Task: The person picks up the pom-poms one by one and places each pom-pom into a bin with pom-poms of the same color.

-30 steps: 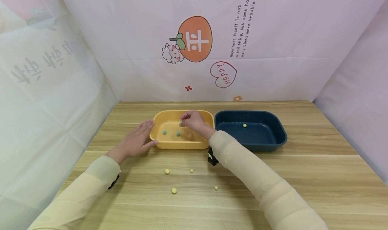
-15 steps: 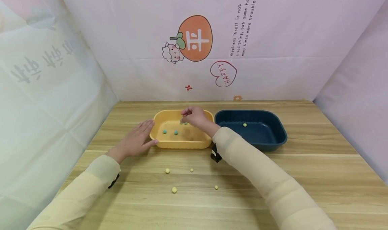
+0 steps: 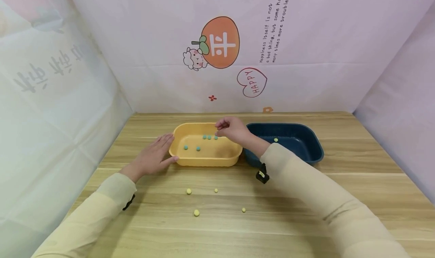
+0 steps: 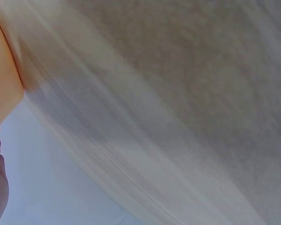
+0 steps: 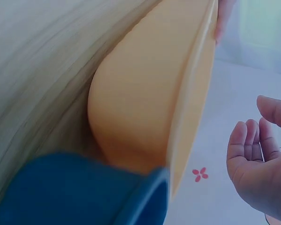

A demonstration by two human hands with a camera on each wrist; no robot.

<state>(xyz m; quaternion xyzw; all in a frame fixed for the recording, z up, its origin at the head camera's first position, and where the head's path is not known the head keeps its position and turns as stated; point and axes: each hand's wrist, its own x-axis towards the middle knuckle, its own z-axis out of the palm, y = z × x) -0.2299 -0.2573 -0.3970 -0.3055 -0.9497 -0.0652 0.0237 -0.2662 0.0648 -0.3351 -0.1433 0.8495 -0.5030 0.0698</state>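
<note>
My left hand [image 3: 152, 158] rests against the left end of the yellow tub [image 3: 207, 162], its fingers along the rim and its thumb at the near corner. Over the tub's right end hangs my right hand [image 3: 234, 130]. In the right wrist view the right hand [image 5: 264, 161] holds nothing; its fingers are loosely bent and the thumb stands apart from them. Several small blue balls [image 3: 198, 149] lie on the tub floor, one of them just below the right fingertips. The left wrist view shows mostly sleeve, with a piece of the yellow tub [image 4: 2, 70].
Right beside the yellow tub stands a dark blue tub [image 3: 295, 148], partly behind the right forearm, with a yellow ball [image 3: 275, 140] in it. Several yellow balls [image 3: 196, 212] lie on the wooden table [image 3: 153, 227] in front. Printed cloth [image 3: 306, 61] hangs behind.
My right hand has let go of a blue ball at the back of the yellow tub and moved right and up. The ball now lies in a row with others. My left hand stays put.
</note>
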